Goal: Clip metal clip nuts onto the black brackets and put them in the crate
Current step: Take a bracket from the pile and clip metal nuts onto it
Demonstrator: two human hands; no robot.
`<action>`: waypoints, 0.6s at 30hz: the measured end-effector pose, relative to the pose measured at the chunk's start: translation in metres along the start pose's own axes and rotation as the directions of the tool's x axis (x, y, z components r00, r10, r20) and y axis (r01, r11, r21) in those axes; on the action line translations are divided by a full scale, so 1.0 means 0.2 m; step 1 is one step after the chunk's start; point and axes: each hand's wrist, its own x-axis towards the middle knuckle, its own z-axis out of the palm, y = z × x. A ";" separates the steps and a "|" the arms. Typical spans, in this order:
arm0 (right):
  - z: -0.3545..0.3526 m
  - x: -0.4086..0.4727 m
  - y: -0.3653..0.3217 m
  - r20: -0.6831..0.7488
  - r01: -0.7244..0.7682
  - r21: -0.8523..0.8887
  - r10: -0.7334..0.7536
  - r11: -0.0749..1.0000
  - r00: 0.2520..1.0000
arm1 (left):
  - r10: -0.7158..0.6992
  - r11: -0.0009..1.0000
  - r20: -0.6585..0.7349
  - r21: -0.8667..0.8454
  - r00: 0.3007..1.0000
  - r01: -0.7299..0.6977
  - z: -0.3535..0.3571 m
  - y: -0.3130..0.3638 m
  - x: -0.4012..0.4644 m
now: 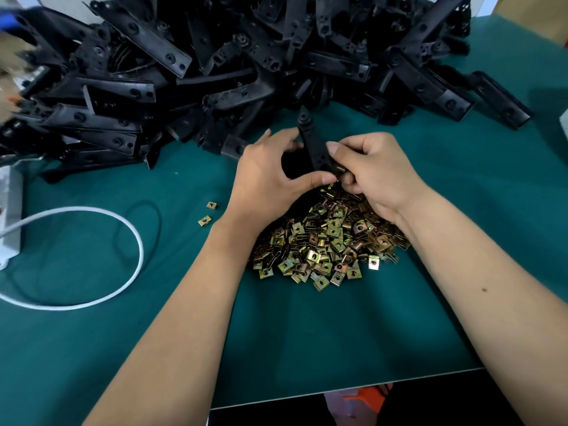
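A black bracket stands nearly upright between my two hands, just above the heap of brass-coloured clip nuts. My left hand grips the bracket from the left, thumb under its lower end. At that lower end my right hand pinches a clip nut against the bracket. A large pile of black brackets fills the far side of the green table. No crate is in view.
Two loose clip nuts lie left of my left wrist. A white cable loops over the green mat at the left, running to a white power strip. The mat's front edge runs below my forearms.
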 end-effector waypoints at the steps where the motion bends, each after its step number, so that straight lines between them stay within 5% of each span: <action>1: 0.00 0.00 0.00 -0.003 0.002 0.014 -0.002 1.000 1.000 | -0.011 1.000 0.002 0.002 1.000 0.011 0.00 -0.01 0.00; 18: -0.01 -0.01 0.00 0.015 -0.019 0.063 0.018 0.998 1.000 | -0.047 0.997 -0.021 0.052 0.999 0.048 -0.01 -0.04 0.00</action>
